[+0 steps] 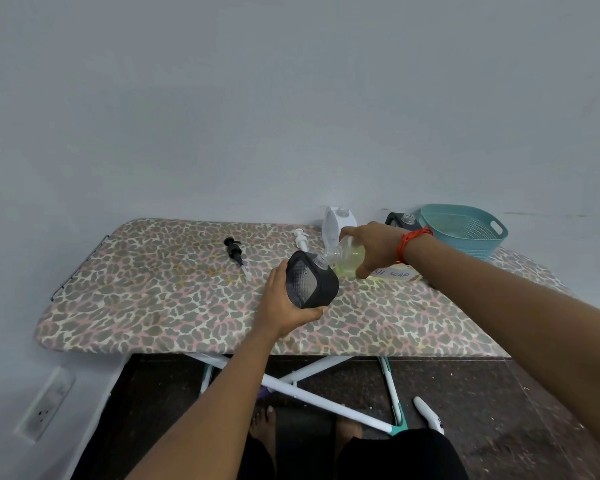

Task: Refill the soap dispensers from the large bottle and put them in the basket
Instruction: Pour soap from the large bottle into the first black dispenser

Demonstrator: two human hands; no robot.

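Pouring step in hand, centre frame: left hand [282, 306] wraps black dispenser [310, 284], tilted, neck open. Right hand [378, 244] clamps bottle [349, 259], tipped, mouth at that neck. White dispenser [336, 223] and far black dispenser [400, 220] stand uncapped behind. Basket [471, 244] at right edge of table [153, 299]. Next move, likely: level bottle, set down, fit black pump [236, 252] lying left of centre. Stream and fill levels hard to make out. Label [394, 273] partly hidden behind right hand.

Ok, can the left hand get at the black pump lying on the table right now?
Probably not yet: the left hand is full, holding the black dispenser up to the tilted bottle. The way to the black pump looks free; nothing lies between.
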